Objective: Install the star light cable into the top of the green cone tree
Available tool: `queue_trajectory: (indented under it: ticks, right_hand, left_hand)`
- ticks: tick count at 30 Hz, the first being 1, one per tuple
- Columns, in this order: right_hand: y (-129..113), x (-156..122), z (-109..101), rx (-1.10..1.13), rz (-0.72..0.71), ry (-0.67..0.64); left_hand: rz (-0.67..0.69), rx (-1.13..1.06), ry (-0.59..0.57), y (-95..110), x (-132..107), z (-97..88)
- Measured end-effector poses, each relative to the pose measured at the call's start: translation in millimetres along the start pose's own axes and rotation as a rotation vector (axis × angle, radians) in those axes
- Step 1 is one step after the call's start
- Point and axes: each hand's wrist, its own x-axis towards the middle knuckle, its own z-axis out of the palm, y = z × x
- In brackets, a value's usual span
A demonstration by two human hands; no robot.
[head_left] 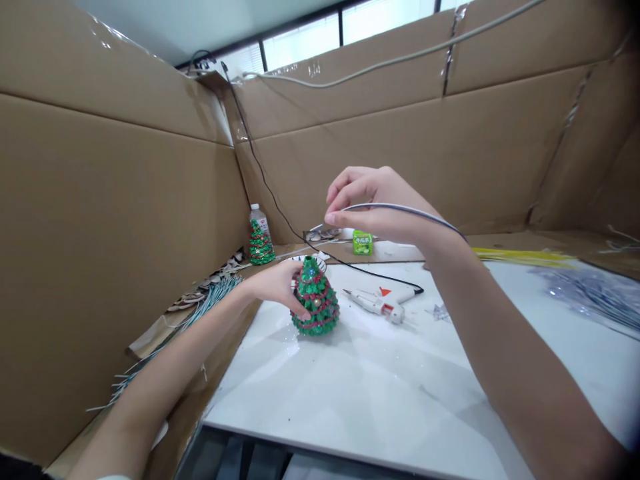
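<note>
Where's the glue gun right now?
The glue gun lies on the white table, just right of the small green tree held by the left hand.

A makeshift craft workstation, walled in by tall brown cardboard panels (115, 220) taped together. Past the fingers (345, 200) lie a white hot-glue gun (383, 305) on the white surface (380, 393), bundled green wire stems (210, 300) and a finished small green sequinned Christmas tree (261, 245). Windows (320, 33) show above the cardboard.
</note>
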Motion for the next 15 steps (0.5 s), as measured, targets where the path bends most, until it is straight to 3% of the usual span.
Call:
queue_trajectory:
  ticks: [2,6,9,15]
  right_hand:
    - [-7.7,-3.2,-1.5,0.0,-0.007,0.026]
    - [-20.5,-8.6,-2.2,-0.025,-0.046,0.085]
    - [-30.1,-11.1,-2.9,-0.087,-0.101,0.143]
    - [-50.2,-15.4,-1.7,-0.143,-0.227,0.138]
  left_hand:
    - [0.026,0.117,0.092,6.6,-1.0,-4.6]
    - [0.089,0.423,0.486,16.5,-2.1,-8.5]
    - [0.137,0.559,0.715,18.0,-3.4,-10.9]
    - [0.186,0.69,0.949,16.0,-7.8,-19.3]
